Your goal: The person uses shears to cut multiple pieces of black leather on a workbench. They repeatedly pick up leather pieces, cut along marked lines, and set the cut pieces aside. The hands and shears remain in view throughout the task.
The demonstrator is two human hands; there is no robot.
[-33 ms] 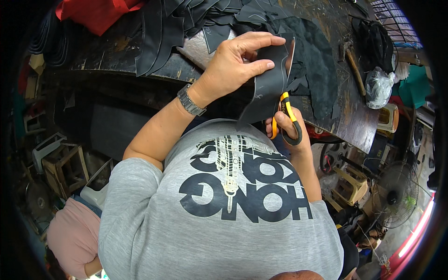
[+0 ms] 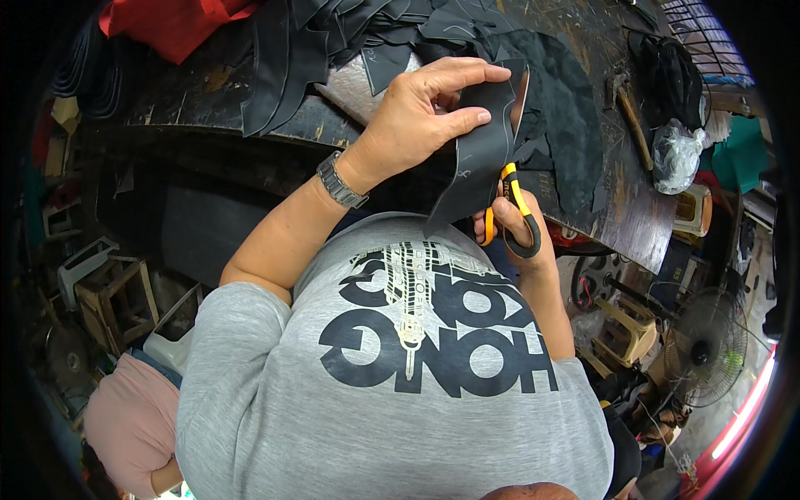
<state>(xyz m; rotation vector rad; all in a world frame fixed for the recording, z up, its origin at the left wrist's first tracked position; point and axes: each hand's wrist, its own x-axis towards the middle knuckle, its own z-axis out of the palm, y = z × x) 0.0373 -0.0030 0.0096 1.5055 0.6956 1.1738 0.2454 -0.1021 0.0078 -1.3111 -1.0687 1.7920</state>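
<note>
My left hand (image 2: 425, 104) pinches a black leather piece (image 2: 479, 154) near its top, thumb on the face towards me. A pale line is drawn down the piece, with a small mark lower on it. My right hand (image 2: 518, 225) grips scissors (image 2: 523, 204) by their yellow and black handles, fingers through the loops. The scissors point up along the right edge of the leather, by the drawn line; their blades are mostly hidden. Behind the piece, a dark suede-like sheet (image 2: 571, 125) lies on the worn black table (image 2: 625, 196).
Many cut black leather pieces (image 2: 283, 67) are heaped at the far side, with red material (image 2: 175, 29) to their left. A hammer (image 2: 635, 129) and a clear plastic bag (image 2: 677, 158) lie right. A fan (image 2: 704, 350) stands lower right; a person in pink (image 2: 133, 417) is lower left.
The lower part of the leather piece has shifted very slightly. Both hands keep their hold in nearly the same place.
</note>
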